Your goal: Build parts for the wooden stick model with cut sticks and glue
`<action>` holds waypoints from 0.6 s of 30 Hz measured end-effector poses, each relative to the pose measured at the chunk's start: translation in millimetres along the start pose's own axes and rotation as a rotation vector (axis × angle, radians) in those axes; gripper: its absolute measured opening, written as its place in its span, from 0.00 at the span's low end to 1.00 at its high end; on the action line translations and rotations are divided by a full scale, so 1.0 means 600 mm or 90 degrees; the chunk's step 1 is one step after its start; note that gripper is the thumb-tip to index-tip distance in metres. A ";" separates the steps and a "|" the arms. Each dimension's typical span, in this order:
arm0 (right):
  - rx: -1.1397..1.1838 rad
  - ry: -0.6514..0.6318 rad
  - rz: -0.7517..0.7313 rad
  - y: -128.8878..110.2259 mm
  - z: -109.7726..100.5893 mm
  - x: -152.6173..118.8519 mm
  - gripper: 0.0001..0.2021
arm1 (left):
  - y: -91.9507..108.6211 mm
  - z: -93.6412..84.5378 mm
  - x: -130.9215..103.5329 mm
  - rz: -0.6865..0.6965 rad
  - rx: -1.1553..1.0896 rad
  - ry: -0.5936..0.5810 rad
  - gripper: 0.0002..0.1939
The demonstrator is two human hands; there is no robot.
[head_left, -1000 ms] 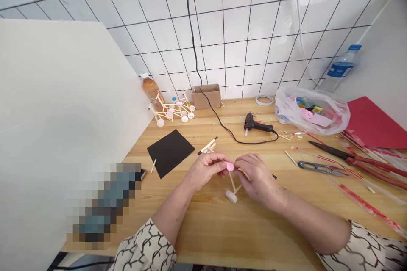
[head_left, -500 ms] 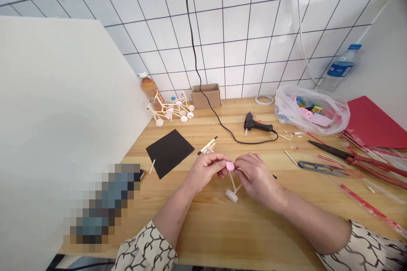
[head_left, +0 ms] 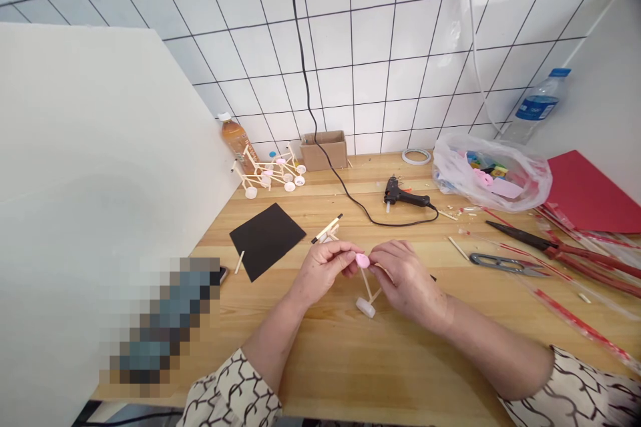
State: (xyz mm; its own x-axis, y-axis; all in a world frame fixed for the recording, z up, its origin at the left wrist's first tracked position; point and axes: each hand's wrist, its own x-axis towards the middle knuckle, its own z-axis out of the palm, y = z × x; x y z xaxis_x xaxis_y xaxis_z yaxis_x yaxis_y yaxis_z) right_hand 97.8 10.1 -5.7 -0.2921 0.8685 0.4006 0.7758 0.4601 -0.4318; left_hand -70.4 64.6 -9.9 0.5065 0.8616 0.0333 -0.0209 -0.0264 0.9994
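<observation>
Currently, midway between front and back edges of the worktop (head_left: 320,373), your left hand (head_left: 324,269) pinches the pink disc (head_left: 362,261); your right hand (head_left: 406,280), fingers narrow, sits beside it, grip unclear.

We're holding a pink piece (head_left: 362,261) atop a little stick frame (head_left: 371,298), left hand (head_left: 323,271) and right hand (head_left: 408,283) both pinching at it. We're seeing a black sheet (head_left: 267,240) lying left, plus a glue gun (head_left: 406,197) resting on the far side.

There are two hands (head_left: 323,271), two bottles (head_left: 537,108) and one glue gun (head_left: 408,198).
</observation>
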 end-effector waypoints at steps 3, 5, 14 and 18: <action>-0.002 0.008 0.000 0.001 0.001 0.000 0.09 | 0.001 0.000 -0.001 0.010 0.000 0.000 0.11; -0.001 0.013 0.000 0.002 0.002 -0.001 0.09 | 0.003 -0.001 -0.002 0.009 0.002 -0.006 0.12; -0.009 0.112 -0.040 -0.001 -0.011 -0.005 0.09 | 0.010 0.000 -0.004 -0.002 0.026 0.008 0.11; -0.038 0.114 -0.068 -0.012 -0.022 -0.008 0.16 | 0.007 0.001 -0.003 0.002 0.014 0.000 0.11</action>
State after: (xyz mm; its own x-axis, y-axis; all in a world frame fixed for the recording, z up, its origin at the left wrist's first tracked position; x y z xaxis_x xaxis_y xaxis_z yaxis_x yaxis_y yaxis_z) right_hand 101.1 0.5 6.1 -0.2743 0.7658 0.5816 0.7789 0.5316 -0.3327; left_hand -70.8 62.9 -5.5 0.5061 0.8617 0.0360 -0.0034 -0.0398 0.9992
